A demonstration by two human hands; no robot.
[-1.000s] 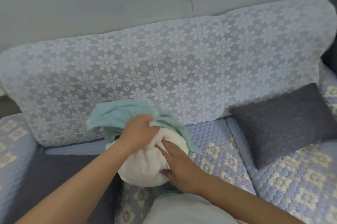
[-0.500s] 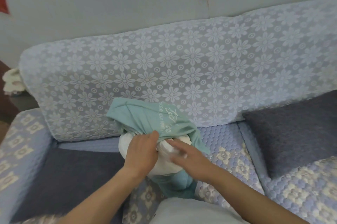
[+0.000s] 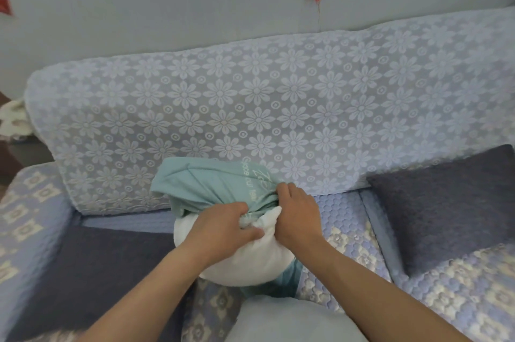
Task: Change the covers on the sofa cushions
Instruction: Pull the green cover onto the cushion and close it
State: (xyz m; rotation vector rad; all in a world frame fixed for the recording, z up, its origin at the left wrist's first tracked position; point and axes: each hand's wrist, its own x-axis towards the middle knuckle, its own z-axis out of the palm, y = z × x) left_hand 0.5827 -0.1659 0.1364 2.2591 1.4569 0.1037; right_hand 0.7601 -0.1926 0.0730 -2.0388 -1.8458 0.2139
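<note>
On the sofa seat (image 3: 342, 219), just under our fingers, the white cushion (image 3: 245, 261) sits half out of its teal cover (image 3: 211, 185). Our left hand (image 3: 223, 227) has its fingers curled into the bunched edge where cover meets cushion, thumb pressed against the white fabric. Our right hand (image 3: 299, 216) grips the gathered teal cloth just beside it, fingers curled over the top of the fold. The two hands nearly touch at the cover's mouth. Above the fingers the rest of the cover stands slack against the lace-draped backrest (image 3: 250, 107); a strip of teal also shows below the cushion.

The risks, as we judge them, lie at that tight mouth. Both hands pinch cloth at one narrow point, so a hard pull could strain the seam or any closure there; whether there is a zip we cannot tell. The left fingers may be holding cushion fabric along with cover, and then a tug would drag the filling with it instead of freeing it. The round cushion rests on little support near the seat's front edge and could roll toward us. The grey cushion (image 3: 446, 202), well to the right of the fingers, lies clear of the work. A pale pillow (image 3: 292, 319) lies below our wrists, close enough to be knocked off if the cushion comes loose suddenly.
</note>
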